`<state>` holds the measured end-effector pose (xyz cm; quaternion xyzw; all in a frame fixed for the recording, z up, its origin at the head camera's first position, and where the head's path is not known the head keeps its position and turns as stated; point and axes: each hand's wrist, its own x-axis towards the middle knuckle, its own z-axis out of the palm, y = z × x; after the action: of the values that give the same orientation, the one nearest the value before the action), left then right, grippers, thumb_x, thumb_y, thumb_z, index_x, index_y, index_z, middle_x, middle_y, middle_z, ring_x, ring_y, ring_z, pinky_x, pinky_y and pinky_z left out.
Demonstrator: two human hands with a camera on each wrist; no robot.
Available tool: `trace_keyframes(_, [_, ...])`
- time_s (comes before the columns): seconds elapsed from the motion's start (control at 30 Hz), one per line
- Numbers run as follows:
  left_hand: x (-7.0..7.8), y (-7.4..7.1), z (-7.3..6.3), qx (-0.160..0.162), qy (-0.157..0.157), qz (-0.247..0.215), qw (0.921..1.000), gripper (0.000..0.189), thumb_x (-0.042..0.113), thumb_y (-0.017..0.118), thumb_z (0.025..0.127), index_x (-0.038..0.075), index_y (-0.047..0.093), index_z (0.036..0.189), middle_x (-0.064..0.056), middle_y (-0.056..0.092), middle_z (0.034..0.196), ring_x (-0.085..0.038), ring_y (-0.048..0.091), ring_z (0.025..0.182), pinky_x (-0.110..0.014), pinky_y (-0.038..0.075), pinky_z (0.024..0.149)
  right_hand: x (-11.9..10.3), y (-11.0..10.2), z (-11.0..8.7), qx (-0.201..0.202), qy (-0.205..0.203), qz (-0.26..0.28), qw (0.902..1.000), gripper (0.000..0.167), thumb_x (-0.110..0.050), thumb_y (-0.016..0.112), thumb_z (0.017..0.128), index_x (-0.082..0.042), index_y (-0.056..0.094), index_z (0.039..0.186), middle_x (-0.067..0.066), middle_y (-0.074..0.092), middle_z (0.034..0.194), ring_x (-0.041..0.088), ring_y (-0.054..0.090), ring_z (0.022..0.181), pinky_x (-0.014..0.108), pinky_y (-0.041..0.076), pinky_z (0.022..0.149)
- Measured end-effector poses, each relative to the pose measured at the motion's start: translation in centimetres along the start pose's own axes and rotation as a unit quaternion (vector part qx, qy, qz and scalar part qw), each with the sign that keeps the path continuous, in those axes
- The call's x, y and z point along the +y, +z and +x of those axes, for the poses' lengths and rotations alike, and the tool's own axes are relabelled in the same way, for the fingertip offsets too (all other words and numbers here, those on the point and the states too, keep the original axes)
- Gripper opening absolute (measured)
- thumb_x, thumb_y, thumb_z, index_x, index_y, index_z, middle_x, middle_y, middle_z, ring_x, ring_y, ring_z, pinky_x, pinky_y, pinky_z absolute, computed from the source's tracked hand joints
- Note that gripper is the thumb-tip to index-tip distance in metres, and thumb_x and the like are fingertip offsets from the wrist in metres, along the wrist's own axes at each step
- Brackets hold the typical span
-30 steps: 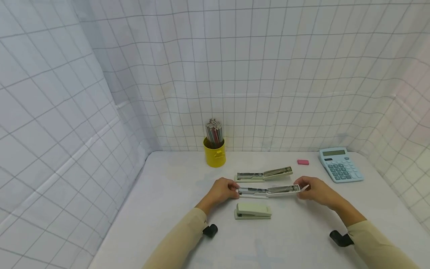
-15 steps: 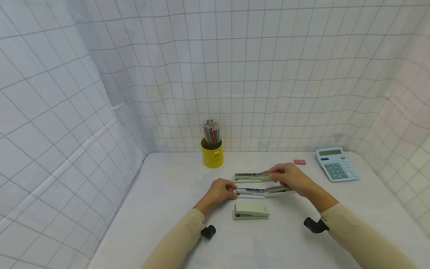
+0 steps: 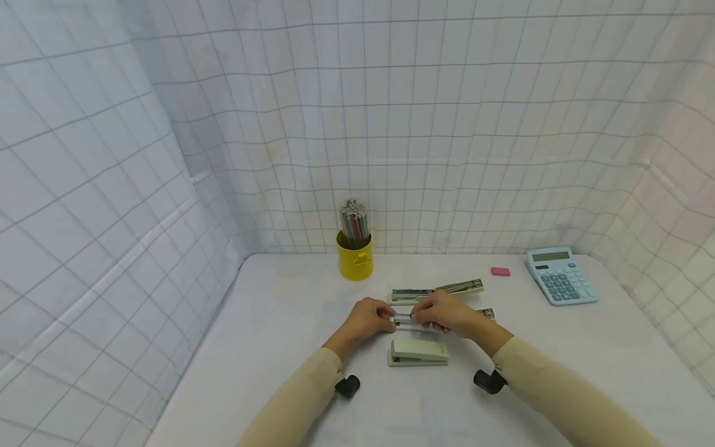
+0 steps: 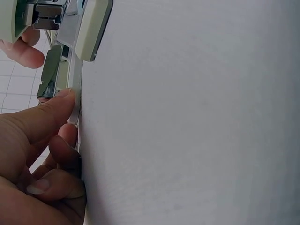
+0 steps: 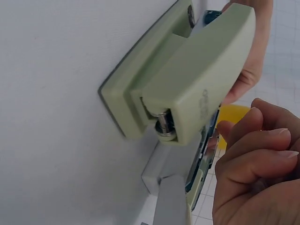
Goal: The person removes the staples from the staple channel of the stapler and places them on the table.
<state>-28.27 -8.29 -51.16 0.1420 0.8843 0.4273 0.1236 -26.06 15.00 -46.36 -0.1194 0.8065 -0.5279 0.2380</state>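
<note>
My left hand (image 3: 365, 320) grips the left end of a white stapler (image 3: 424, 328) that lies unfolded on the table; in the left wrist view its thumb presses the base (image 4: 76, 101). Over the middle of that stapler bends my right hand (image 3: 447, 313), fingertips at the metal staple rail (image 3: 402, 316). Whether those fingertips pinch anything is hidden; the right wrist view shows curled fingers (image 5: 258, 154). Behind it lies an unfolded pale green stapler (image 3: 460, 288). In front stands a folded pale green stapler (image 3: 419, 351), which looms large in the right wrist view.
A yellow cup (image 3: 355, 265) packed with pencils (image 3: 354, 223) stands at the back. To the right lie a pink eraser (image 3: 500, 272) and a light blue calculator (image 3: 561, 276). Gridded white cloth (image 3: 413, 136) walls in the back and sides of the table.
My right hand has left the raised right end of the white stapler, passed over the rear green stapler, and come down left onto the white stapler's middle. My left hand keeps its grip.
</note>
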Motion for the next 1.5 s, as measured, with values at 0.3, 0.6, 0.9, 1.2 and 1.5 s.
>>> trace_keyframes(0.3, [-0.23,0.17,0.07,-0.002,0.001,0.003,1.0000,0.023,0.014,0.087,0.080,0.010,0.078,0.100,0.004,0.061,0.078,-0.011,0.054,0.073,-0.026,0.044,0.067,0.29,0.55,0.12,0.002,-0.003,-0.007,1.0000,0.027,-0.014,0.069,0.093,0.007,0.074,0.110,0.007,0.064,0.073,0.007,0.037,0.045,0.023,0.031,0.043])
trace_keyframes(0.6, [-0.18,0.05,0.20,-0.004,-0.001,0.001,1.0000,0.023,0.014,0.087,0.080,0.010,0.078,0.100,0.004,0.061,0.078,-0.011,0.054,0.073,-0.026,0.044,0.067,0.15,0.74,0.38,0.000,0.008,0.013,0.9999,0.026,-0.016,0.068,0.094,0.006,0.074,0.106,0.003,0.063,0.070,0.006,0.039,0.046,0.021,0.031,0.043])
trace_keyframes(0.9, [-0.20,-0.17,0.10,0.000,0.000,0.003,1.0000,0.024,0.014,0.088,0.079,0.010,0.078,0.100,0.004,0.062,0.077,-0.011,0.054,0.072,-0.026,0.045,0.067,0.19,0.83,0.44,-0.005,0.044,0.076,0.9961,0.033,-0.017,0.068,0.095,0.008,0.069,0.116,-0.001,0.065,0.071,0.003,0.043,0.049,0.020,0.032,0.044])
trace_keyframes(1.2, [-0.21,0.01,0.23,0.002,0.006,0.004,1.0000,0.023,0.013,0.087,0.079,0.010,0.078,0.100,0.004,0.062,0.077,-0.011,0.055,0.072,-0.026,0.045,0.067,-0.04,0.85,0.20,-0.001,0.067,0.113,0.9913,0.028,-0.017,0.067,0.093,0.008,0.070,0.105,-0.004,0.062,0.067,0.003,0.041,0.049,0.018,0.031,0.044])
trace_keyframes(1.5, [-0.05,0.13,0.18,0.005,0.007,0.005,1.0000,0.024,0.012,0.088,0.078,0.009,0.078,0.100,0.005,0.062,0.077,-0.010,0.054,0.073,-0.026,0.045,0.067,0.60,0.85,0.08,0.003,0.085,0.179,0.9801,0.035,-0.013,0.065,0.096,0.012,0.065,0.119,-0.005,0.063,0.072,0.001,0.045,0.052,0.016,0.032,0.045])
